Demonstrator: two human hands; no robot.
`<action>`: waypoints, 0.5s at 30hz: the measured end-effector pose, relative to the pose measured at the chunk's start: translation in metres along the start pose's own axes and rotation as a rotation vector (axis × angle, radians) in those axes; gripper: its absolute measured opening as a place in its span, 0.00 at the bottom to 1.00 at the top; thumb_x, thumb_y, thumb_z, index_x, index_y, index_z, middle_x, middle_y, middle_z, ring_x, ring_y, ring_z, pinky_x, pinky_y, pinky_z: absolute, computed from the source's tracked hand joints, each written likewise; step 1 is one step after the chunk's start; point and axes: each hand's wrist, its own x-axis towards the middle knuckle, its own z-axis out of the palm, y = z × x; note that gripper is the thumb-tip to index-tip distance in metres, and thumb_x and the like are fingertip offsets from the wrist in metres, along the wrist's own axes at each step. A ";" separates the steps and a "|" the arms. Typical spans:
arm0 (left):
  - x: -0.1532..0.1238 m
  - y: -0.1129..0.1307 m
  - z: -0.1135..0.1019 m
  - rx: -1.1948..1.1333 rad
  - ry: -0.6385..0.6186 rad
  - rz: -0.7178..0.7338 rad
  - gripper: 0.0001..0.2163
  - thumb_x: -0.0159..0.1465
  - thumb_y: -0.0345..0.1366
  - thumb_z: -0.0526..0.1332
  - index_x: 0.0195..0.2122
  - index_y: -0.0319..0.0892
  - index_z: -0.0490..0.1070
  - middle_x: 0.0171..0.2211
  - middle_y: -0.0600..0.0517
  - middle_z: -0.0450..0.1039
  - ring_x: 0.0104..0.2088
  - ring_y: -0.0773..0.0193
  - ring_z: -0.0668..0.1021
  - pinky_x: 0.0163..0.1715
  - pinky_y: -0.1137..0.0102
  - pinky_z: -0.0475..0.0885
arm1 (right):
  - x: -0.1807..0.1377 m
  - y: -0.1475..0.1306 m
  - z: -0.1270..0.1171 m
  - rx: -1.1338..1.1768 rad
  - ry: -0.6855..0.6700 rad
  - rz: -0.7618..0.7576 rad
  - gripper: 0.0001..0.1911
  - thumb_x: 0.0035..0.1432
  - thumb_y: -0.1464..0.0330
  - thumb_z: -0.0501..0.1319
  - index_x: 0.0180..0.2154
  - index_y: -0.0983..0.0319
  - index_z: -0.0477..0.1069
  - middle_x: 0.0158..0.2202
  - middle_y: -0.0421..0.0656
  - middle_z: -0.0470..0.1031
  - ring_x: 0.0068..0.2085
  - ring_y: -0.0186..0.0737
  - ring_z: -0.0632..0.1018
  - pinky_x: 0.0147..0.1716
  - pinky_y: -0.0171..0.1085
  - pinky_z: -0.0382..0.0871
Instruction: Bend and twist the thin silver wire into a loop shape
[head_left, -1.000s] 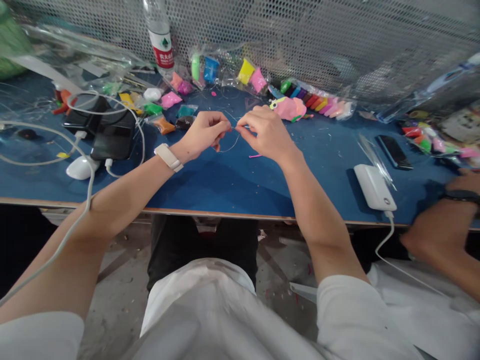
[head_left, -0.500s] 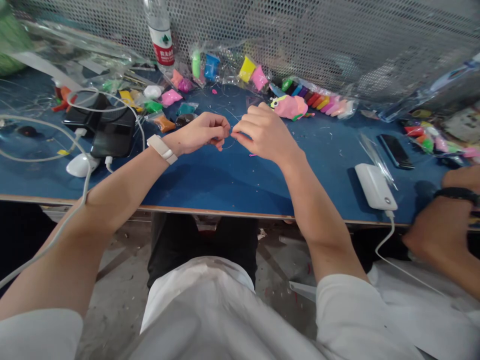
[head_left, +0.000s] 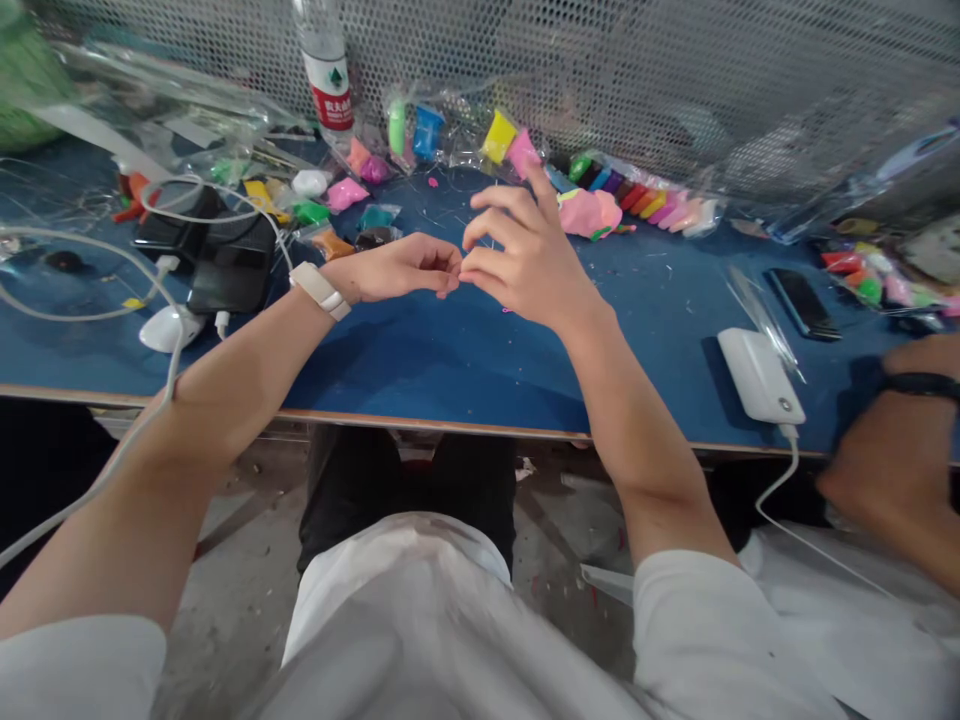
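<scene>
My left hand (head_left: 409,268), a pale band on its wrist, has its fingers curled with thumb and fingertips pressed together. Against those tips my right hand (head_left: 521,255) pinches with thumb and forefinger, its other fingers raised and spread. Whatever lies between the fingertips is too small or hidden to name. Just beyond my right hand lies a pink clay figure (head_left: 590,212), partly covered by the fingers. A tiny pink piece (head_left: 507,309) is on the blue table (head_left: 420,370) below the hands, and another pink bit (head_left: 433,182) lies farther back.
Packets of coloured clay (head_left: 637,190) line the back along a perforated metal panel (head_left: 600,70), near a water bottle (head_left: 330,85). Black devices (head_left: 232,260) and white cables are at left. A white power bank (head_left: 759,375), a phone (head_left: 804,303) and a co-worker's arm (head_left: 892,450) are at right.
My right hand's fingers have lifted and spread apart, covering part of the pink figure. The fingertips of both hands have come together. The view has shifted slightly.
</scene>
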 end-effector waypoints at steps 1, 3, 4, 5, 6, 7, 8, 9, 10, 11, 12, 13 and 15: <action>0.000 0.001 0.001 -0.014 0.010 0.015 0.13 0.69 0.46 0.74 0.38 0.41 0.80 0.33 0.51 0.80 0.34 0.68 0.80 0.40 0.73 0.77 | 0.000 0.001 0.002 0.033 0.053 0.023 0.11 0.76 0.56 0.62 0.45 0.50 0.83 0.61 0.46 0.82 0.75 0.66 0.71 0.72 0.76 0.65; 0.000 0.004 0.005 -0.086 0.038 0.036 0.19 0.68 0.53 0.76 0.37 0.41 0.79 0.33 0.50 0.80 0.34 0.68 0.80 0.39 0.74 0.78 | 0.000 0.004 0.008 0.139 0.189 0.112 0.16 0.73 0.50 0.66 0.53 0.49 0.81 0.71 0.46 0.75 0.80 0.66 0.66 0.75 0.73 0.66; 0.001 0.005 0.007 -0.141 0.054 0.040 0.22 0.67 0.57 0.76 0.36 0.41 0.78 0.33 0.50 0.79 0.34 0.67 0.80 0.38 0.74 0.78 | 0.000 0.006 0.013 0.218 0.266 0.172 0.23 0.69 0.46 0.69 0.59 0.48 0.78 0.74 0.48 0.72 0.79 0.66 0.66 0.75 0.70 0.68; 0.002 0.006 0.010 -0.201 0.069 0.042 0.24 0.65 0.59 0.77 0.35 0.42 0.77 0.32 0.51 0.77 0.33 0.67 0.80 0.37 0.74 0.78 | 0.001 0.008 0.020 0.317 0.338 0.240 0.33 0.66 0.42 0.70 0.65 0.48 0.74 0.75 0.50 0.70 0.78 0.64 0.69 0.73 0.66 0.72; 0.003 0.006 0.012 -0.260 0.083 0.043 0.26 0.62 0.61 0.78 0.34 0.42 0.76 0.31 0.51 0.76 0.32 0.67 0.80 0.35 0.74 0.77 | 0.002 0.010 0.026 0.437 0.402 0.298 0.38 0.64 0.38 0.70 0.67 0.48 0.70 0.74 0.51 0.71 0.73 0.60 0.75 0.70 0.62 0.77; 0.004 0.006 0.014 -0.308 0.095 0.045 0.27 0.60 0.62 0.79 0.33 0.42 0.75 0.30 0.52 0.75 0.31 0.68 0.79 0.34 0.74 0.77 | 0.003 0.012 0.032 0.552 0.421 0.335 0.40 0.63 0.35 0.68 0.66 0.48 0.70 0.69 0.50 0.77 0.66 0.56 0.81 0.64 0.57 0.82; 0.004 0.006 0.015 -0.340 0.105 0.050 0.28 0.58 0.63 0.80 0.32 0.43 0.74 0.29 0.53 0.73 0.30 0.68 0.78 0.33 0.74 0.77 | 0.003 0.014 0.038 0.647 0.394 0.362 0.39 0.62 0.32 0.67 0.63 0.48 0.73 0.60 0.47 0.82 0.58 0.51 0.85 0.58 0.52 0.86; 0.005 0.006 0.016 -0.350 0.112 0.055 0.29 0.58 0.63 0.80 0.32 0.42 0.74 0.28 0.53 0.73 0.30 0.69 0.77 0.32 0.74 0.76 | 0.004 0.015 0.041 0.717 0.333 0.374 0.36 0.61 0.31 0.67 0.57 0.50 0.76 0.52 0.45 0.84 0.52 0.48 0.86 0.54 0.49 0.87; 0.006 0.006 0.017 -0.340 0.112 0.060 0.29 0.57 0.63 0.80 0.32 0.42 0.74 0.28 0.53 0.73 0.29 0.69 0.77 0.31 0.75 0.75 | 0.005 0.015 0.043 0.763 0.284 0.374 0.34 0.61 0.32 0.67 0.50 0.52 0.78 0.46 0.44 0.84 0.48 0.45 0.86 0.50 0.45 0.87; 0.006 0.006 0.018 -0.316 0.107 0.066 0.28 0.58 0.63 0.80 0.32 0.42 0.75 0.28 0.53 0.73 0.28 0.70 0.76 0.30 0.75 0.73 | 0.005 0.015 0.043 0.792 0.254 0.369 0.33 0.60 0.32 0.68 0.45 0.53 0.79 0.42 0.42 0.83 0.45 0.43 0.85 0.47 0.43 0.87; 0.006 0.006 0.018 -0.286 0.099 0.070 0.28 0.58 0.63 0.80 0.32 0.41 0.76 0.27 0.53 0.74 0.28 0.71 0.75 0.29 0.76 0.72 | 0.005 0.014 0.041 0.810 0.233 0.359 0.32 0.59 0.32 0.70 0.40 0.55 0.79 0.38 0.42 0.82 0.42 0.41 0.84 0.45 0.41 0.86; 0.006 0.006 0.018 -0.257 0.090 0.074 0.28 0.59 0.63 0.80 0.32 0.41 0.76 0.27 0.53 0.74 0.27 0.71 0.74 0.28 0.76 0.71 | 0.005 0.013 0.039 0.820 0.223 0.349 0.32 0.57 0.33 0.72 0.37 0.55 0.78 0.37 0.41 0.81 0.40 0.40 0.83 0.43 0.40 0.85; 0.005 0.007 0.018 -0.212 0.070 0.078 0.28 0.60 0.64 0.79 0.33 0.41 0.77 0.27 0.53 0.75 0.27 0.72 0.74 0.28 0.76 0.70 | 0.004 0.012 0.032 0.824 0.205 0.324 0.33 0.52 0.33 0.75 0.35 0.55 0.77 0.37 0.40 0.80 0.39 0.38 0.81 0.41 0.39 0.84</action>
